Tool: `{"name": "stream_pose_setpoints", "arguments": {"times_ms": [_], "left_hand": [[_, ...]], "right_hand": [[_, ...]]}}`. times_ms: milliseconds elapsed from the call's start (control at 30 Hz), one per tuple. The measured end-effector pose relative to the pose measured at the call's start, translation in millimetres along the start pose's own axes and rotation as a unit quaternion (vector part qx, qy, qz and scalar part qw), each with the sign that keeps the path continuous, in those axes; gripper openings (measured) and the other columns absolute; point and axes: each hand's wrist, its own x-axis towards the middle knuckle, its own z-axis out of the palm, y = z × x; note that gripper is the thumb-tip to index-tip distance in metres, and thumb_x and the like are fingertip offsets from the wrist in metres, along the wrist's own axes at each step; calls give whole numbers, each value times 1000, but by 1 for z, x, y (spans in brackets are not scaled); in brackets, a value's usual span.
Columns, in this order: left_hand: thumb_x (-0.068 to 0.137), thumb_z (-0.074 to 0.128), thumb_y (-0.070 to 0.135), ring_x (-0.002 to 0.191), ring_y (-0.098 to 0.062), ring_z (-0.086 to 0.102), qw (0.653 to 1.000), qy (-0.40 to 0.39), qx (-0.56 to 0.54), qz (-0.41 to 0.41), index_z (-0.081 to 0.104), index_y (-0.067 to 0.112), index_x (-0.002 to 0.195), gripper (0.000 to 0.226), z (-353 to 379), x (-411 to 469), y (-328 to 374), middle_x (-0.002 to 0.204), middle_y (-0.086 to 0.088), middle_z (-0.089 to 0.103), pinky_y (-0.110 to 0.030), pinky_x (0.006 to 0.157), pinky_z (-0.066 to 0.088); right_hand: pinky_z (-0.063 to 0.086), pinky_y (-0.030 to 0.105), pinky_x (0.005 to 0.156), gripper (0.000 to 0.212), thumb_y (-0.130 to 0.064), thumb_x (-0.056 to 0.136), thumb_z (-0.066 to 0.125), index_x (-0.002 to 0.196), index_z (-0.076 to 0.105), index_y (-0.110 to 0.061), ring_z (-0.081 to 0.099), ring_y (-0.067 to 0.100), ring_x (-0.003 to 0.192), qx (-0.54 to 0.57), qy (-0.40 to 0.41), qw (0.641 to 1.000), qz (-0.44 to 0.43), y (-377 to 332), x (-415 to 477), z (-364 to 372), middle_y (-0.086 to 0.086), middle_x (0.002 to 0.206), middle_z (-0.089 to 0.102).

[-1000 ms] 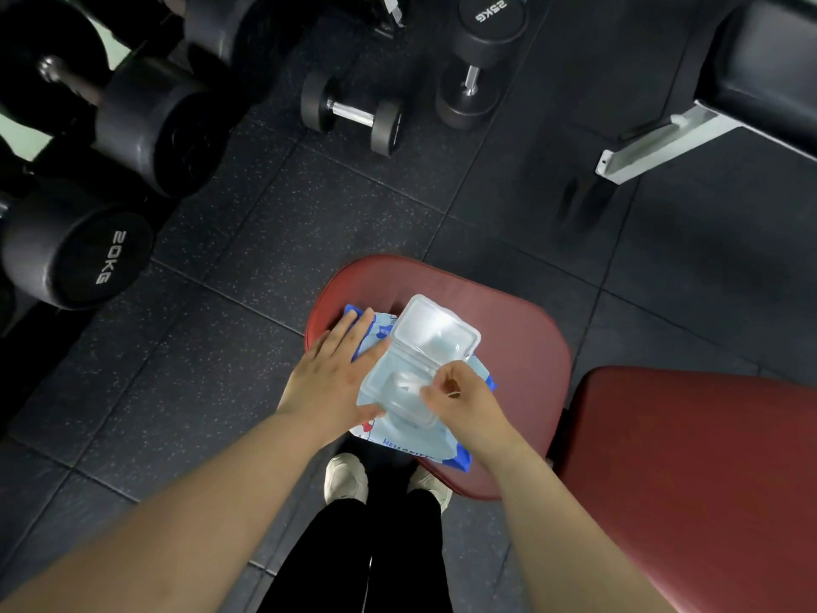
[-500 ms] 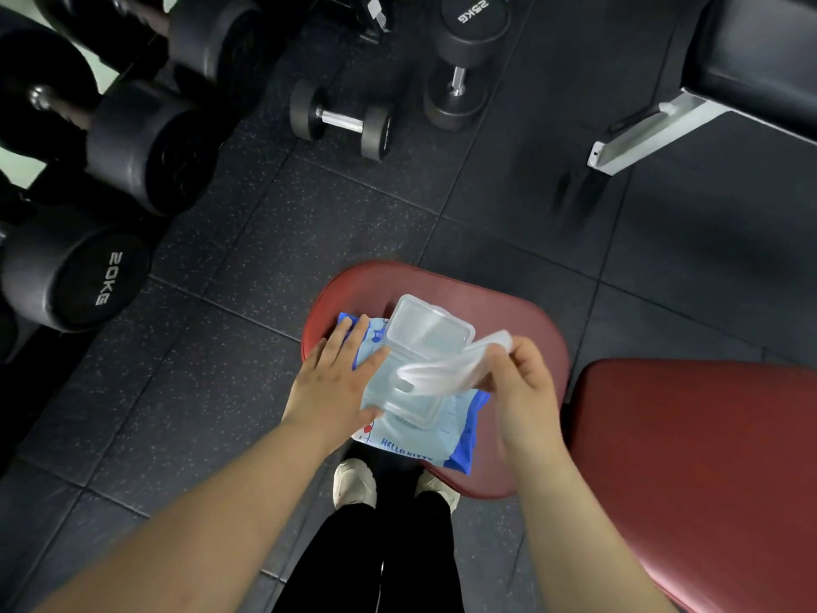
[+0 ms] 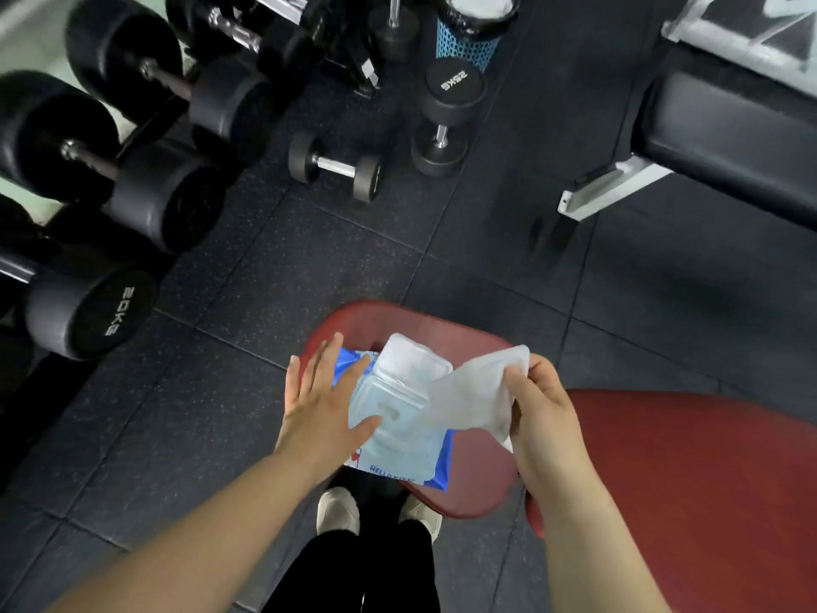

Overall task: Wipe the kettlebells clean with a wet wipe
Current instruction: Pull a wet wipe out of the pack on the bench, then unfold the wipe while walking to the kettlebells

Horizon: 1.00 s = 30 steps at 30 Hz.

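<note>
A blue-and-white wet wipe pack lies on the red bench seat, its clear flip lid standing open. My left hand presses flat on the pack's left side with straight fingers. My right hand pinches a white wet wipe that stretches from the pack's opening up to the right. No kettlebell is in view; black dumbbells lie on the floor beyond.
Large black dumbbells crowd the left side. A small dumbbell lies on the rubber floor ahead and a 25 kg one stands upright. A black bench with a white frame is at the right. My shoes stand under the seat.
My right hand reached into the pack's opening, pinched a wipe and drew it up and to the right. My left hand stayed pressed on the pack, its fingers now spread.
</note>
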Motion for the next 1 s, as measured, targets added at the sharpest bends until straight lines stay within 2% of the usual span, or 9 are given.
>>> {"name": "stream_pose_setpoints", "arguments": {"times_ms": [67,200,300,433,533,633,800,933,1000], "left_hand": [[55,28,68,139,-17,18,989,13,-150,-10,30,26,136,91,-19,-12,12,149,5,20,-31,114,-1],[77,62,36,123,2,32,912,-31,-408,8,30,45,119,53,-64,-34,29,128,23,33,-9,96,25],[69,73,18,98,20,43,909,-21,-413,60,35,55,104,63,-100,-46,25,105,26,46,3,84,31],[65,73,31,89,-5,42,956,59,-284,53,46,44,77,32,-140,-70,19,83,20,42,-18,81,33],[65,74,35,87,-11,40,955,136,-264,-11,44,28,53,32,-151,-96,16,81,19,40,-10,73,29],[67,70,32,77,-6,46,924,165,-341,-58,44,19,52,33,-153,-130,26,78,14,46,-6,65,32],[86,55,10,51,-1,40,785,250,-554,-117,41,14,61,29,-153,-190,76,52,13,43,-13,51,33],[87,48,21,60,-15,64,604,312,-722,-131,58,13,74,18,-138,-232,103,68,-4,67,-23,52,52],[87,44,26,71,-16,70,552,341,-748,-138,64,16,90,23,-127,-255,107,78,-3,74,-27,57,55]], "right_hand": [[37,27,61,19,-8,90,41,77,53,-16,45,16,67,-7,-29,1000,0,-9,-8,3,5,73,52],[42,28,67,21,-3,87,42,77,58,-13,52,17,71,-24,-134,991,-5,-36,-28,23,4,75,60],[47,25,66,16,-3,87,44,82,59,-7,59,14,70,-97,-201,974,-33,-55,-45,46,-1,76,66],[42,10,51,17,-1,82,48,71,55,-11,55,4,56,-178,-255,947,-78,-74,-66,77,-12,53,58],[34,6,45,15,-8,82,51,69,55,-14,46,-3,46,-271,-281,910,-137,-86,-77,88,-13,48,51],[35,7,47,13,-12,82,55,70,58,-15,47,1,52,-330,-322,870,-174,-102,-85,89,-7,60,52],[43,8,61,16,-11,86,52,75,63,-16,53,11,69,-278,-405,848,-197,-155,-103,71,-3,72,59],[48,33,72,47,-41,92,27,92,65,-13,67,18,76,-211,-523,825,34,-135,-114,60,5,83,72],[50,33,69,61,-54,86,25,83,71,-14,70,18,68,-220,-550,793,144,-107,-129,58,6,77,74]]}}
